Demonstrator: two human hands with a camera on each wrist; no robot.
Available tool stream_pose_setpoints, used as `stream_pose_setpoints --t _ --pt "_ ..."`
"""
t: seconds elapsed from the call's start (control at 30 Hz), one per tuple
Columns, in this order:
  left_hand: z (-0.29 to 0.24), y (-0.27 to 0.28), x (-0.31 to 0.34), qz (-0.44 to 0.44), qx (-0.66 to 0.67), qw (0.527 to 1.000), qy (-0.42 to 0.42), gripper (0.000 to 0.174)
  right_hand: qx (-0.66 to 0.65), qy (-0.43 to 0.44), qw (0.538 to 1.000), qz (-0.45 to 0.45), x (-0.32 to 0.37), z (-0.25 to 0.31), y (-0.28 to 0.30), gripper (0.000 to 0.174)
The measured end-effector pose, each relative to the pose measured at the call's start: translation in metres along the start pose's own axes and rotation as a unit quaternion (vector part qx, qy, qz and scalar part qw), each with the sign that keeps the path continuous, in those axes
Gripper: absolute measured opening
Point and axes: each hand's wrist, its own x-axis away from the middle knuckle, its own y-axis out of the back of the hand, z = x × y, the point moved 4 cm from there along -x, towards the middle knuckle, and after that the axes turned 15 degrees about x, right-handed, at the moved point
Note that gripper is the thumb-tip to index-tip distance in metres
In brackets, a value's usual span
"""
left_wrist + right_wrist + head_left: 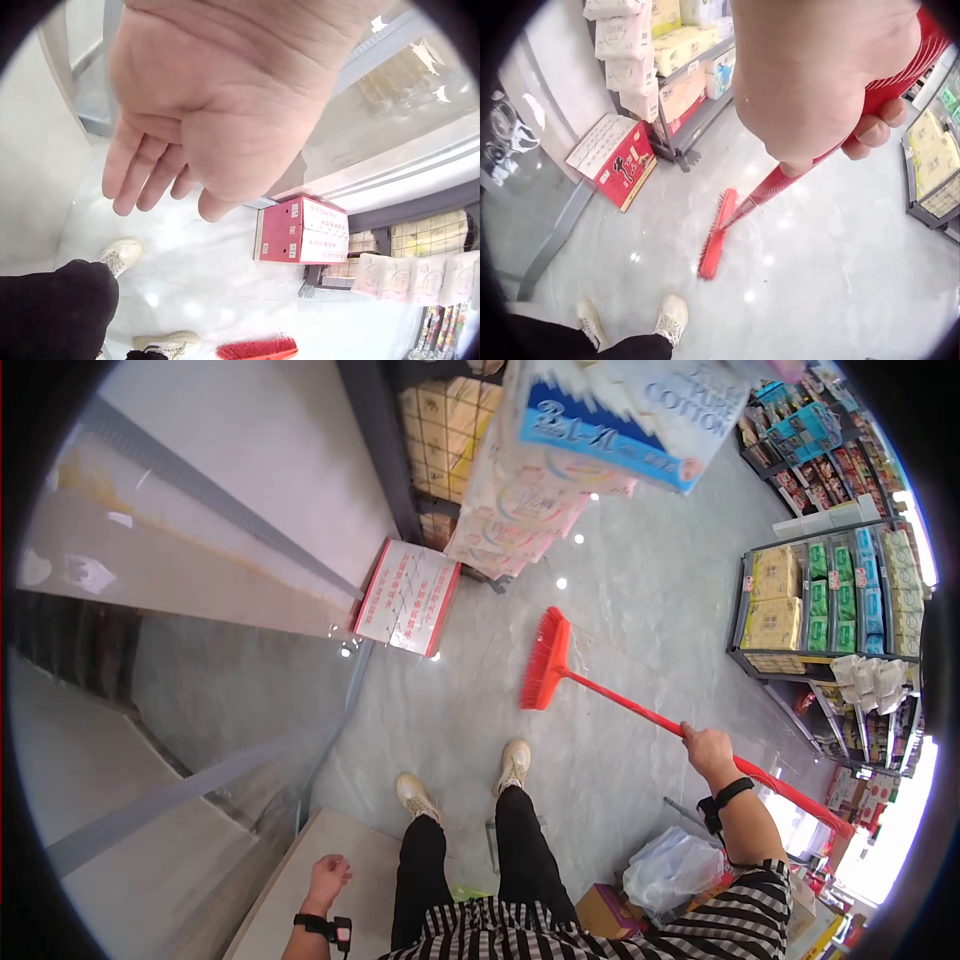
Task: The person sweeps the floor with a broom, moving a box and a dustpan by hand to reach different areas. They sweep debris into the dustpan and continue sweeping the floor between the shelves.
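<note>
A red broom (547, 670) has its bristled head on the grey floor, ahead of the person's shoes. Its long handle slants back to the right hand (709, 752), whose fingers wrap around it partway along. In the right wrist view the right hand (832, 90) grips the red handle, and the broom head (716, 240) lies farther down on the floor. The left hand (328, 882) hangs at the person's side, holding nothing. Seen from the left wrist, the left hand (217, 105) shows its palm with the fingers loosely bent.
A red and white carton (408, 597) stands on the floor by the glass door and a shelf. Packs of tissue (520, 510) hang from that shelf. Another shelf (825, 600) with packaged goods stands at the right. Behind the right arm sits a plastic bag (672, 870).
</note>
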Motion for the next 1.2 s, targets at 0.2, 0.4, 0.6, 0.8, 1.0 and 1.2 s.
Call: stream_pose_setpoints --t 0.2,0.4,0.6,0.8,1.0,1.2 --pt "0.029 -0.012 0.044 -0.062 -0.004 0.995 0.081 0.028 -0.173 0.08 0.974 -0.12 -0.079 0.061 -0.008 0.028" --pt "-0.013 -0.081 0.101 -0.045 -0.071 0.992 0.09 0.031 -0.232 0.066 0.969 -0.043 -0.171 0.126 -0.038 0.023" --pt "-0.076 -0.159 0.11 0.011 -0.085 0.996 0.039 0.035 -0.258 -0.024 0.966 0.021 -0.125 -0.009 -0.145 0.024" --pt "-0.117 -0.197 0.11 0.042 -0.13 0.991 -0.003 0.033 -0.291 -0.096 0.952 0.025 -0.048 -0.11 -0.197 0.022" --pt "-0.137 -0.198 0.112 0.043 -0.207 0.977 -0.015 0.033 -0.515 -0.174 0.838 0.04 0.037 -0.021 -0.255 0.043" --pt "-0.202 -0.262 0.125 0.131 -0.402 0.893 -0.154 0.034 -0.627 -0.22 0.746 0.045 0.066 0.094 -0.208 0.032"
